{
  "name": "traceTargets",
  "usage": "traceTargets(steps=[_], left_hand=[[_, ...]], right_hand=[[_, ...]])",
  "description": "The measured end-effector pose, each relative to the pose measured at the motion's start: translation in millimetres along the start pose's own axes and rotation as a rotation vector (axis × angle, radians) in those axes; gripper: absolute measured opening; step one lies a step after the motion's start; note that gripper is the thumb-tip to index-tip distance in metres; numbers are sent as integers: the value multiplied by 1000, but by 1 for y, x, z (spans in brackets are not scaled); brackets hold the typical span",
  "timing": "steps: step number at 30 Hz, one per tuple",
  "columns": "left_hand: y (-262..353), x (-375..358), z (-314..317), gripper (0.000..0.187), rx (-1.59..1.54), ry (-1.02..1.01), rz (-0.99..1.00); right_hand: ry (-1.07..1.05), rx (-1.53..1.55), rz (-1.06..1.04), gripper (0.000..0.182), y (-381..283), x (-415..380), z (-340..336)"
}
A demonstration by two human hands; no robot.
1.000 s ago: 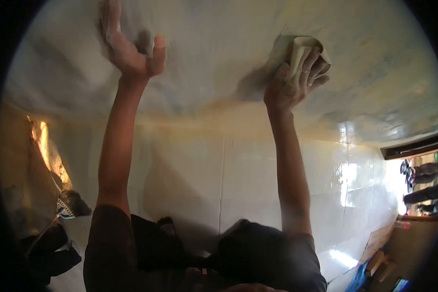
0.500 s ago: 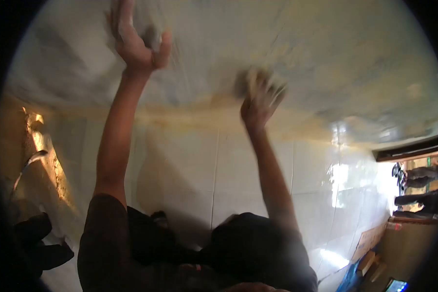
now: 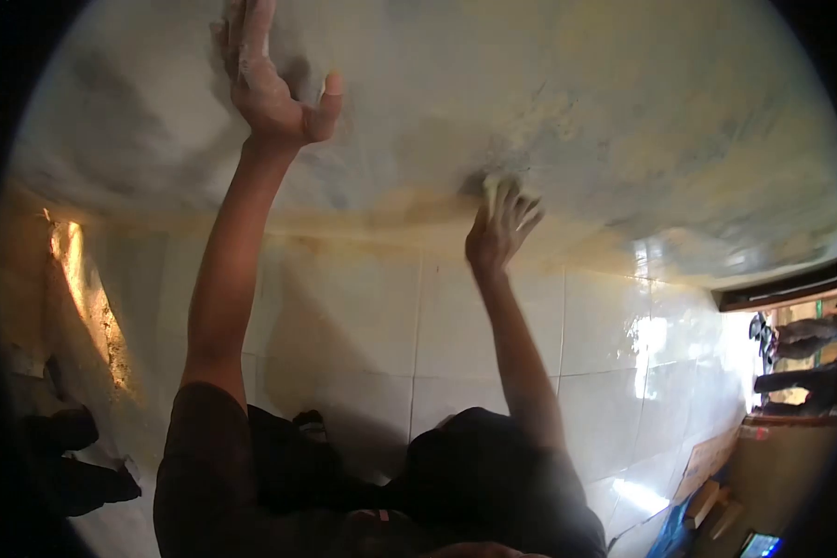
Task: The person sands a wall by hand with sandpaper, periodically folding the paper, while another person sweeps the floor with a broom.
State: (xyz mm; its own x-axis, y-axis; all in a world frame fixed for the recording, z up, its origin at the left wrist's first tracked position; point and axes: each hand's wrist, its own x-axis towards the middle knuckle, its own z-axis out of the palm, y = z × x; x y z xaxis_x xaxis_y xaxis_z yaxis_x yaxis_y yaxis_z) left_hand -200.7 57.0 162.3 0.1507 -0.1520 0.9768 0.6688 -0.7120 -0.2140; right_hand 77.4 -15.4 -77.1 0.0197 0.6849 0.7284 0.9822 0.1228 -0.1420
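Both my arms reach up to a pale, patchy plastered ceiling [image 3: 642, 102]. My left hand [image 3: 274, 88] lies flat against it at the upper left, fingers spread and thumb out, holding nothing. My right hand [image 3: 500, 228] presses a small pale folded pad [image 3: 490, 186], sandpaper or cloth, onto the ceiling just above the yellowish seam [image 3: 381, 209] where it meets the wall. Only the pad's top edge shows above my fingers.
A glossy white tiled wall [image 3: 363, 316] runs below the seam. At the right is a bright doorway [image 3: 790, 344] with dark shapes beyond. Boxes and a blue item [image 3: 693, 521] lie at the lower right. A rough sunlit wall edge [image 3: 88, 298] stands at the left.
My right hand has swept the pad left and down across the ceiling, from the upper right to the seam. My left hand has stayed flat on the ceiling, shifting slightly.
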Motion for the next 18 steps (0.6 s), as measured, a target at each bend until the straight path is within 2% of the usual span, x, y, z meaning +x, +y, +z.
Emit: traceTargets(steps=[2, 4, 5, 6, 9, 10, 11, 13, 14, 16, 18], left_hand=[[-2, 0, 5, 83, 23, 21, 18], [4, 0, 4, 82, -29, 14, -16], [-3, -6, 10, 82, -160, 73, -5], [-15, -4, 10, 81, -76, 58, 75], [-28, -5, 1, 79, 90, -4, 202], [-30, -5, -1, 79, 131, -23, 229], [-26, -8, -2, 80, 168, -35, 211], [-32, -7, 0, 80, 222, -22, 238], [-36, -4, -1, 81, 211, -29, 270], [-33, -13, -1, 82, 158, -70, 294], [-34, -12, -2, 83, 148, -64, 300]], right_hand=[[-50, 99, 214, 44, -14, -8, -10], [218, 151, 144, 44, -37, 65, -47], [346, 173, 75, 44, -45, 96, -73], [544, 212, -53, 45, -47, 138, -83], [336, 103, -58, 44, -27, 70, -40], [79, 1, -41, 45, -12, 15, -10], [-244, 34, 152, 45, -14, -14, -9], [9, 33, 138, 46, -24, 27, -16], [103, 31, 159, 47, -35, 42, -35], [373, 168, 68, 50, -49, 122, -84], [421, 167, -17, 51, -39, 128, -73]])
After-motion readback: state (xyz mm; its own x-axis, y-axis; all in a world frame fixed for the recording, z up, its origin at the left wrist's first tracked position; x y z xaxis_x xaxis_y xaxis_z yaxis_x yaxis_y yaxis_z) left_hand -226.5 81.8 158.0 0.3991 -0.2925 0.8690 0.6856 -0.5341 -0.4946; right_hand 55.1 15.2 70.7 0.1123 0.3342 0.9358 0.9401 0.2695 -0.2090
